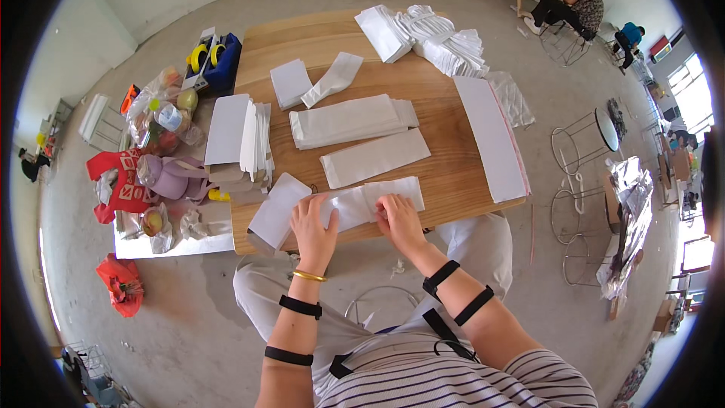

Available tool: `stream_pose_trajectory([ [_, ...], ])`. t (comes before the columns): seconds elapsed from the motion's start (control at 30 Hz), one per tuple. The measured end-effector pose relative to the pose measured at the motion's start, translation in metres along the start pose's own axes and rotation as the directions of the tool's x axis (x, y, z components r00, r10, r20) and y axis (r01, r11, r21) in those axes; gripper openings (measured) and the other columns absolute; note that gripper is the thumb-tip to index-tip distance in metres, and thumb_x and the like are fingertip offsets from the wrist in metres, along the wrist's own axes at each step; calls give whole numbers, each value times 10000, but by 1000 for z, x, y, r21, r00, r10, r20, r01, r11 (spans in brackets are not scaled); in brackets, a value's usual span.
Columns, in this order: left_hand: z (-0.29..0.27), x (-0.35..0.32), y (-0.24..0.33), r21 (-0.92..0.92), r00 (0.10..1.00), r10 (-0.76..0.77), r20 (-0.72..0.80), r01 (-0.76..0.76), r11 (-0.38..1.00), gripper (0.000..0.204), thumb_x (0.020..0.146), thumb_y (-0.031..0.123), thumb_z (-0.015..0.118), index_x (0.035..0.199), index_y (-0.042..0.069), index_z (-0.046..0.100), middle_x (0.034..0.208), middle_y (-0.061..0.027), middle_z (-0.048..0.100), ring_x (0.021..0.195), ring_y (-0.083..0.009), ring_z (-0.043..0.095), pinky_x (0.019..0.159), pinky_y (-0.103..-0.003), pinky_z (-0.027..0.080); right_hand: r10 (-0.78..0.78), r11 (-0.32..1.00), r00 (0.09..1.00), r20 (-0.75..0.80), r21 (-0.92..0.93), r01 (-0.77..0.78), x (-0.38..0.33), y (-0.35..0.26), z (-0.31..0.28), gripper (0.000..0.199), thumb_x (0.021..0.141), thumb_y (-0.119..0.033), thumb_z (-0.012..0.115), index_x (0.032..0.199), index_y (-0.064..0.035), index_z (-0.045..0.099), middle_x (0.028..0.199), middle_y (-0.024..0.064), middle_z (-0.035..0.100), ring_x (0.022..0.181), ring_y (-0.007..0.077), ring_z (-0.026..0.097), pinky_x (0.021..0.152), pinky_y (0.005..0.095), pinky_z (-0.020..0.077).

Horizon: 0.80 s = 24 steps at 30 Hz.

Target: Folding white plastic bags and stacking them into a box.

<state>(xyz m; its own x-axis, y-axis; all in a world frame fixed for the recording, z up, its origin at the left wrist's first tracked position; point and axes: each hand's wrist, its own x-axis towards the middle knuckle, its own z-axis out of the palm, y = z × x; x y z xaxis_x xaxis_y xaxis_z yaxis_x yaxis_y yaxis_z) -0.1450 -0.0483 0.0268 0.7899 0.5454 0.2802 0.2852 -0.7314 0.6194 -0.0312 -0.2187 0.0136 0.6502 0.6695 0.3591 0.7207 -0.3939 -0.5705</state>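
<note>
A flat white strip [350, 208], apparently a paper or film sleeve, lies along the near edge of the wooden table. My left hand [313, 228] rests at its left end, fingers stretched out and the thumb apart. At the strip's middle, my right hand [402, 221] has its fingers bent in, thumb and fingertips close together on the strip's edge. A white card stack [279, 210] sits left of my left hand, partly under it. Beyond my hands lie a single white strip [375, 157] and a pile of similar strips [343, 122].
The wooden table [445, 159] also bears an upright-edged card stack [229, 130], bundled white strips [445, 41], a long white board [491, 140] and a smaller card stack [290, 83]. Left are a blue tape dispenser [223, 64], a purple cap [170, 177] and bags. Wire stools [578, 147] stand right.
</note>
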Motion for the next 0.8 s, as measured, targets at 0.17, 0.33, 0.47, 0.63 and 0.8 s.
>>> stream_pose_trajectory([
  [0.17, 4, 17, -6, 91, 995, 62, 74, -69, 993, 325, 831, 199, 708, 1132, 111, 619, 1159, -66, 579, 1112, -302, 500, 941, -437, 367, 34, 999, 999, 1, 8, -34, 1, -7, -9, 119, 844, -72, 654, 900, -79, 549, 867, 72, 585, 879, 297, 568, 768, 419, 429],
  [0.33, 0, 30, 3, 132, 980, 104, 172, -127, 983, 293, 791, 220, 749, 1045, 129, 637, 1106, -43, 579, 1100, -282, 497, 909, -412, 365, 15, 1000, 1000, -14, -8, -15, 9, 3, -6, 112, 847, -62, 634, 954, -76, 606, 940, 83, 564, 916, 300, 550, 799, 424, 442],
  [0.47, -4, 35, 3, 133, 964, 92, 250, -128, 983, 196, 770, 213, 762, 913, 122, 664, 1054, -36, 584, 1096, -275, 498, 908, -418, 362, 38, 999, 997, 62, 0, -38, 4, 8, 3, 238, 825, -38, 624, 1060, -71, 639, 1015, 105, 547, 962, 314, 533, 849, 437, 454],
  [0.63, -15, 55, 2, 101, 937, 76, 340, -117, 988, 138, 757, 178, 763, 845, 116, 677, 1007, -20, 609, 1086, -245, 520, 914, -413, 357, 52, 998, 997, 61, 39, -55, 3, 8, -1, 268, 807, -34, 635, 1073, -70, 637, 1028, 117, 549, 977, 333, 525, 867, 442, 452],
  [0.8, -37, 95, -8, -288, 628, -68, 775, 447, 847, 234, 844, 288, 750, 932, 87, 671, 1090, -14, 657, 1146, -177, 530, 1000, -433, 340, 63, 981, 994, 84, 177, -77, 3, 0, -10, 494, 761, -134, 719, 1230, -100, 567, 1079, 132, 554, 1019, 336, 521, 933, 473, 422],
])
